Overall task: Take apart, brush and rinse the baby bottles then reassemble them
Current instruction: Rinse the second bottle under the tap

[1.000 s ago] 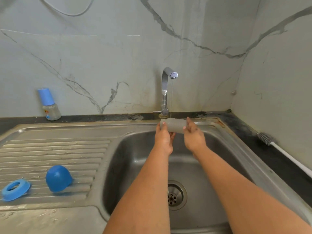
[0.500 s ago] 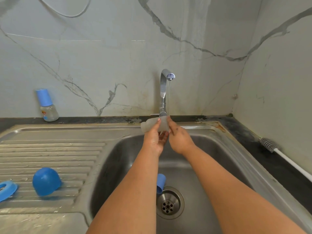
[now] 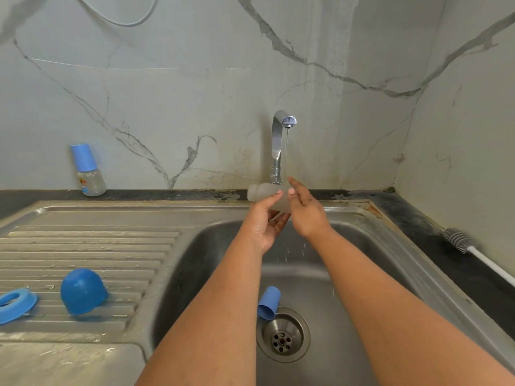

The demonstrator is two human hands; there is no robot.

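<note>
My left hand (image 3: 266, 218) grips a clear baby bottle body (image 3: 260, 192), which lies sideways under the running tap (image 3: 280, 140), its end pointing left. My right hand (image 3: 306, 210) rests against the bottle's right part with straight fingers, and water drips below it. A blue dome cap (image 3: 82, 291) and a blue screw ring (image 3: 15, 302) lie on the draining board. A small blue cap (image 3: 269, 302) lies in the basin beside the drain (image 3: 282, 332). A second bottle (image 3: 87, 171), with its blue cap on, stands by the wall at the left.
A bottle brush (image 3: 462, 243) with a white handle lies on the dark counter at the right. The steel sink's rim (image 3: 390, 227) runs close to the right wall. The ribbed draining board (image 3: 92, 254) fills the left side.
The bottle has shifted left under the tap. My right hand has let go of the bottle's end and now lies against it with straight fingers. The view has dropped, showing the drain.
</note>
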